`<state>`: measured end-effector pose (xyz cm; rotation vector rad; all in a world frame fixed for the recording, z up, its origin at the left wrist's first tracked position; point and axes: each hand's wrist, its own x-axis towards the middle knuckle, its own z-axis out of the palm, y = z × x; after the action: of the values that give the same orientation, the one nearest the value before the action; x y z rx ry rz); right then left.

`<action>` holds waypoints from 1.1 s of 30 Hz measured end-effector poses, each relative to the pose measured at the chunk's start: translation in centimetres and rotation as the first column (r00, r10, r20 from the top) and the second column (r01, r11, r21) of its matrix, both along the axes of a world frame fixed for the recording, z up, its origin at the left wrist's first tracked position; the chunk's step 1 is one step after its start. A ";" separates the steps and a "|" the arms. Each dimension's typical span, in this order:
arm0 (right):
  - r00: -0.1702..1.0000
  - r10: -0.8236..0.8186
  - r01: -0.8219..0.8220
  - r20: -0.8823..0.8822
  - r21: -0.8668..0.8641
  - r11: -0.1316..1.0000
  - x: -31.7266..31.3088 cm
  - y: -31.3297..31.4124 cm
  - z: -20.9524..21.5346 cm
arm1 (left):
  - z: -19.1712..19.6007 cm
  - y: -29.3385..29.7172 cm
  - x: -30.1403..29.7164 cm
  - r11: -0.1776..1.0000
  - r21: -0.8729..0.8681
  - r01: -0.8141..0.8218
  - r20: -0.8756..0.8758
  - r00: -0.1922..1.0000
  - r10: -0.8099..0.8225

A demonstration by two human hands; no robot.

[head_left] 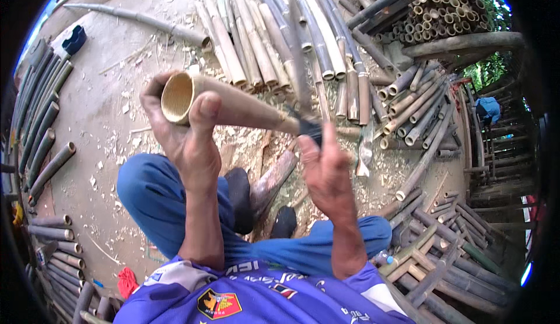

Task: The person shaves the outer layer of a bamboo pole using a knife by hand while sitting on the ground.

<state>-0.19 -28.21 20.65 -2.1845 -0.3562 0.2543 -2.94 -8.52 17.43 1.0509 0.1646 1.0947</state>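
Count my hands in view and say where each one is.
2: the left hand grips the bamboo tube at its open end; the right hand is near its other end.

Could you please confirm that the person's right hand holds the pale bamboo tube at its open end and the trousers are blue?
Not quite, the hand is wrong: the head view shows the left hand holding the pale bamboo tube at its open end. The trousers are blue.

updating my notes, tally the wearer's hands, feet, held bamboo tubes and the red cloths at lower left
Left hand and right hand: 2
Left foot and right foot: 2
Held tube: 1
Red cloth: 1
Total: 6
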 end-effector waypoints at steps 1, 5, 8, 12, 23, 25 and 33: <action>0.984 0.023 -0.039 0.177 0.086 0.996 -0.4 -0.2 -0.1 | -0.2 -0.3 -0.4 1.000 0.006 0.002 -0.014 1.000 -0.001; 0.999 0.028 -0.034 -0.020 -0.438 0.899 2.0 -2.6 -9.1 | 0.2 -1.7 0.6 0.999 -0.005 0.040 -0.017 0.999 -0.040; 0.995 -0.064 0.034 -0.079 -0.337 0.941 1.2 -1.9 -10.1 | -0.4 -0.9 0.2 1.000 0.012 0.009 -0.017 1.000 -0.009; 0.996 0.025 -0.014 0.088 -0.124 0.992 1.0 0.1 -0.8 | -0.3 0.0 1.0 1.000 0.003 0.018 0.004 1.000 -0.018; 0.953 0.166 -0.076 0.253 -0.332 0.940 1.6 -1.3 -5.1 | -0.5 -0.1 0.5 0.995 -0.080 0.064 -0.016 0.998 -0.065; 0.957 0.065 -0.007 0.284 -0.202 0.979 -0.2 0.5 0.8 | -0.4 0.0 0.3 0.996 -0.056 0.064 0.055 0.997 -0.061; 0.963 -0.050 0.148 0.264 -0.365 0.919 1.2 -4.7 -14.5 | 0.4 -1.3 2.2 0.999 0.016 0.047 0.010 0.999 -0.047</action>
<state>1.04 -32.94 6.18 -2.6236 -0.3557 -0.0155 -0.71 -9.85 17.82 1.0578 0.1224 1.0608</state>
